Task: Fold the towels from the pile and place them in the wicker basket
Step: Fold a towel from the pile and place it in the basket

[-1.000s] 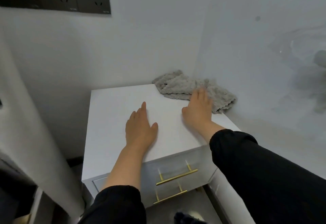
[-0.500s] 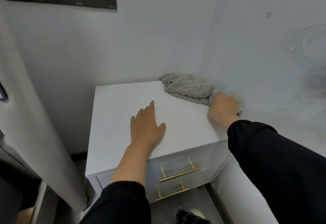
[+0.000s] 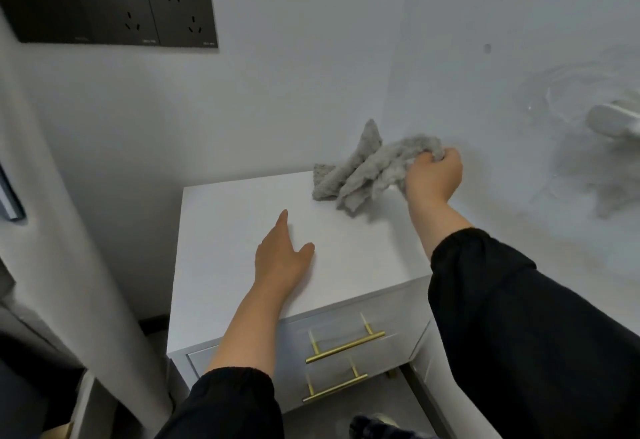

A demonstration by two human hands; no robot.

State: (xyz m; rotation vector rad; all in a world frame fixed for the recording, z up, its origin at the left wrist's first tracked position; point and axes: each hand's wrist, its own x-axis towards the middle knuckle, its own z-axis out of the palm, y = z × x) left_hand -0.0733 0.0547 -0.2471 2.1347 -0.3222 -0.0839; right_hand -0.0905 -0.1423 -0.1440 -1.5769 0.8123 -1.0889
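Observation:
A crumpled grey towel (image 3: 367, 170) hangs bunched above the far right corner of the white nightstand (image 3: 235, 217). My right hand (image 3: 434, 175) grips its right end and holds it raised, while its lower folds trail near the top. My left hand (image 3: 282, 255) lies flat on the nightstand top, fingers straight, holding nothing. No wicker basket is in view.
The nightstand has two drawers with brass handles (image 3: 346, 347). A white wall rises close behind and to the right, with dark sockets (image 3: 114, 9) at upper left. A pale curtain or bed edge (image 3: 69, 231) stands at the left. A white fixture (image 3: 613, 122) juts from the right wall.
My right hand went from lying flat on the towel to gripping its right end and lifting it off the nightstand. My left hand stayed flat on the top.

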